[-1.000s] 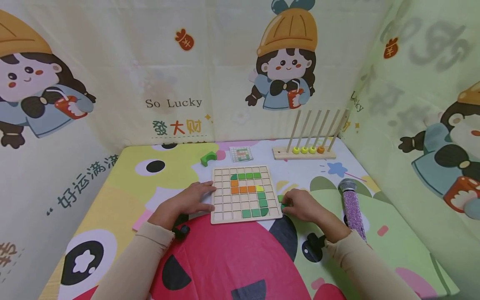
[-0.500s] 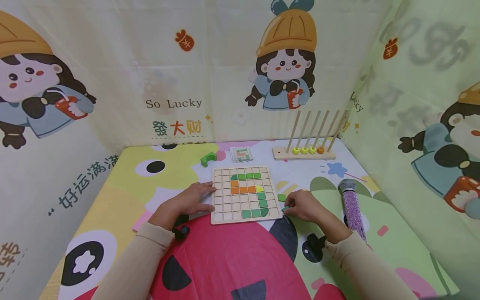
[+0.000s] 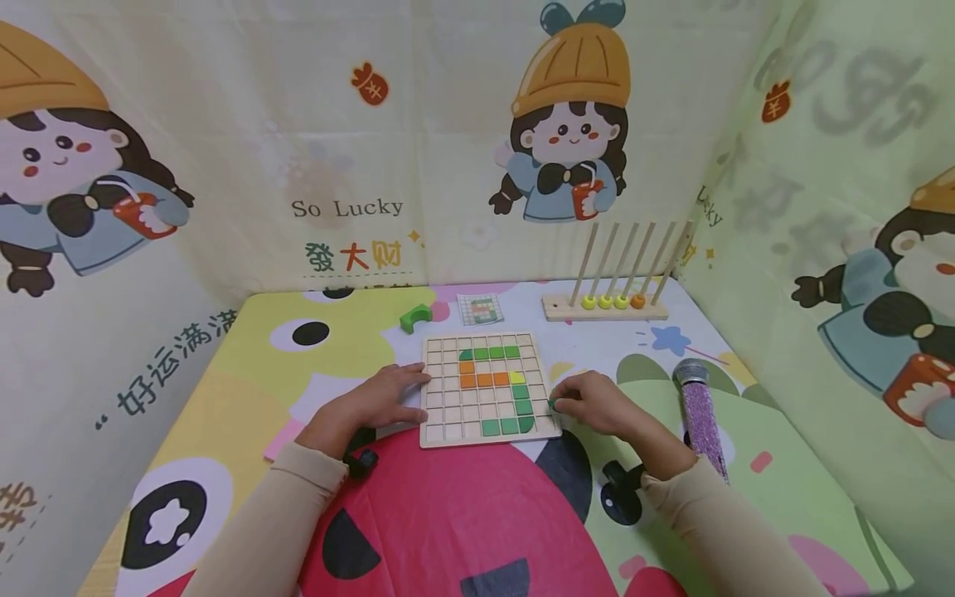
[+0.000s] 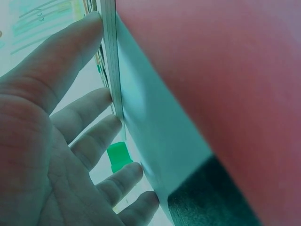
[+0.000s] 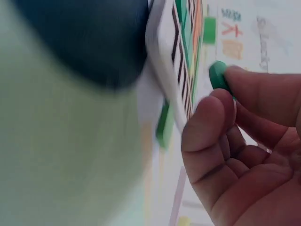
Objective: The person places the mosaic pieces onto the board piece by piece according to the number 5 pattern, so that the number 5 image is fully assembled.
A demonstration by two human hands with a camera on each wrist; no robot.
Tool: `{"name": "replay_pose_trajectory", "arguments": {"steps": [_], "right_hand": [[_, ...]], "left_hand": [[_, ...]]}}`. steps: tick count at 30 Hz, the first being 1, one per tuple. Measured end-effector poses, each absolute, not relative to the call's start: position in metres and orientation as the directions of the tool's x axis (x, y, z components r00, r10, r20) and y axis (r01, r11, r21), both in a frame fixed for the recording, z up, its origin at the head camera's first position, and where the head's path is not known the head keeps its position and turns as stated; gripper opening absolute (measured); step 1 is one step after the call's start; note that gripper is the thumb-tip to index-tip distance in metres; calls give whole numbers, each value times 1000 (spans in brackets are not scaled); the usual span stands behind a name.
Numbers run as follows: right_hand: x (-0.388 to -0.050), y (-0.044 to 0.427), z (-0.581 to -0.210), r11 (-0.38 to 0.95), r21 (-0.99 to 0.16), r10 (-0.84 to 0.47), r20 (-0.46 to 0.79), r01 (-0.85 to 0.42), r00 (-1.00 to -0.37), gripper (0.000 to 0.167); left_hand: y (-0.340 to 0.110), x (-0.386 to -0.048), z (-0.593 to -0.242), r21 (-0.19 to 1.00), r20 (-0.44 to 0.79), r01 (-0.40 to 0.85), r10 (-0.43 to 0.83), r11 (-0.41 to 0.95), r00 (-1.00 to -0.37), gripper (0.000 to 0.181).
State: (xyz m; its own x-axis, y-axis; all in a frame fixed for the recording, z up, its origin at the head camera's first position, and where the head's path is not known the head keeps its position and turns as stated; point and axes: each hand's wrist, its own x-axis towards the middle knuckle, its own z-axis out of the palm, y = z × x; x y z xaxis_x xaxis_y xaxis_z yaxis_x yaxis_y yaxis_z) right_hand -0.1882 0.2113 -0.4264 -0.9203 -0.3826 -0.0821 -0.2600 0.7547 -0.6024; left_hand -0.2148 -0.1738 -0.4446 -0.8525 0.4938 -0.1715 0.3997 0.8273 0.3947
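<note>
A square wooden grid board (image 3: 444, 414) lies on the table, with green, orange and yellow tiles set in some of its cells. At its left edge my left hand (image 3: 376, 396) rests with thumb and fingertips touching the side; in the left wrist view the fingers (image 4: 84, 113) are spread and fairly straight. My right hand (image 3: 600, 404) pinches a small dark green tile (image 5: 217, 75) between thumb and forefinger, by the board's right edge. Another green tile (image 5: 164, 125) lies on the table beside the board in the right wrist view; the hand hides it in the head view.
Behind the board are a green arch block (image 3: 415, 317) and a small printed pattern card (image 3: 481, 309). A wooden peg rack (image 3: 606, 310) with yellow and orange beads stands at the back right. A glittery purple microphone (image 3: 701, 419) lies at the right.
My right hand has picked the dark green tile up from beside the board and moved it left and slightly away, to the board's right edge. The left hand stays in place.
</note>
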Motion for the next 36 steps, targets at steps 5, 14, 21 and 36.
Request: {"name": "replay_pose_trajectory", "arguments": {"steps": [5,14,21,36], "right_hand": [[-185,183,-435,693,-680,-412,-98,-241,-906,5],[-185,132,-435,648,-668,-529,-50,-365,-847,6],[-188,105,-435,659,-642,-547,-52,-392,-835,7],[-181,88,-440,718,-538,-522,4,-441,-853,10]], "left_hand": [[-174,-214,-446,392,-162,427,519,815,-840,73],[-176,-214,-448,388,-180,406,500,827,-847,74],[-176,-215,-448,395,-174,404,499,825,-849,74],[-172,-215,-447,397,-192,369,470,840,-862,75]]}}
